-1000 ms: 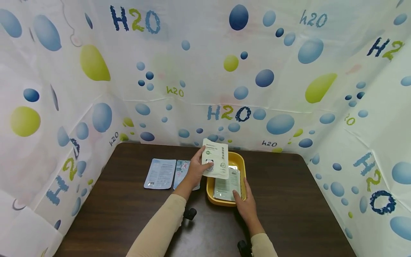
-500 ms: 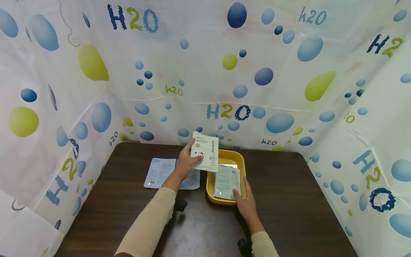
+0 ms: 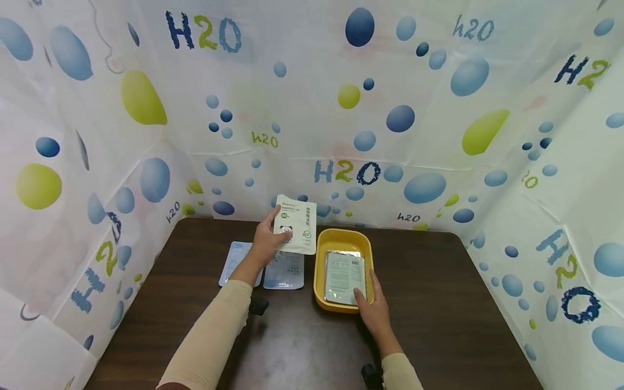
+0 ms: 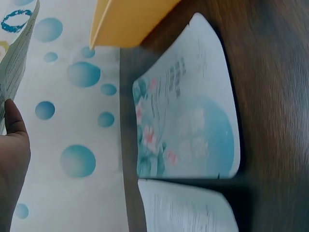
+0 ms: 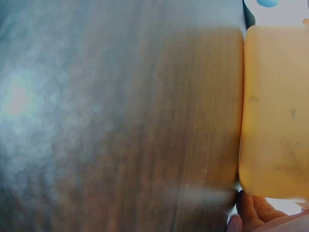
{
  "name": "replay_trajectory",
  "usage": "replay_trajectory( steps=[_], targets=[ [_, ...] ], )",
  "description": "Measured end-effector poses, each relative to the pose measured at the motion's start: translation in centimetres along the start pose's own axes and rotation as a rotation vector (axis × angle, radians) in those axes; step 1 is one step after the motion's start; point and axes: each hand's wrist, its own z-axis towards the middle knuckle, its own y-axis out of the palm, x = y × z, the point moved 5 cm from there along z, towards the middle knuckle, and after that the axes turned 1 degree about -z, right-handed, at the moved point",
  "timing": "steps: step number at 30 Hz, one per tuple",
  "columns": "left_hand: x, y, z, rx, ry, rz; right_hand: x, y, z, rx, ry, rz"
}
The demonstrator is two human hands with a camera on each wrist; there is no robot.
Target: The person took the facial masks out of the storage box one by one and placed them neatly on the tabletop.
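Note:
In the head view my left hand [image 3: 267, 241] pinches a flat white packet [image 3: 298, 223] with green print, thumb on its front face. It is raised above two blue-and-white packets, the left one [image 3: 235, 260] partly covered by the hand and the right one [image 3: 284, 272] overlapped by the held packet. The flowered print of the right blue packet [image 4: 188, 111] shows in the left wrist view. My right hand [image 3: 374, 310] grips the front right corner of a yellow plastic basket [image 3: 319, 276], thumb over the rim. Inside lies a pale green packet [image 3: 345, 276] with silver edges.
Everything stands on a dark brown wooden table [image 3: 439, 325]. A white curtain [image 3: 302, 81] with blue and green dots hangs right behind its far edge and along both sides. A black wrist camera [image 3: 258, 306] sits under my left forearm.
My left hand has carried the white packet leftward from over the yellow basket to over the blue packets, uncovering the packet inside the basket. My right hand stays at the basket's corner.

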Motion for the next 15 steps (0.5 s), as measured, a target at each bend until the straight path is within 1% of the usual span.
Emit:
replay_trajectory(
  steps=[2,5,9,15],
  targets=[
    [0.2,-0.6,0.0,-0.003,0.003,0.015,0.0,0.0,0.0,0.003,0.0,0.001],
    [0.5,-1.5,0.2,-0.001,0.012,0.012,0.0,0.0,-0.1,0.003,-0.004,-0.002],
    [1.0,-3.0,0.4,0.014,0.015,0.001,0.0,0.1,-0.1,-0.004,-0.013,-0.003],
    [1.6,-5.3,0.3,0.032,0.011,0.024,0.1,0.2,-0.1,-0.006,-0.016,0.004]
  ],
)
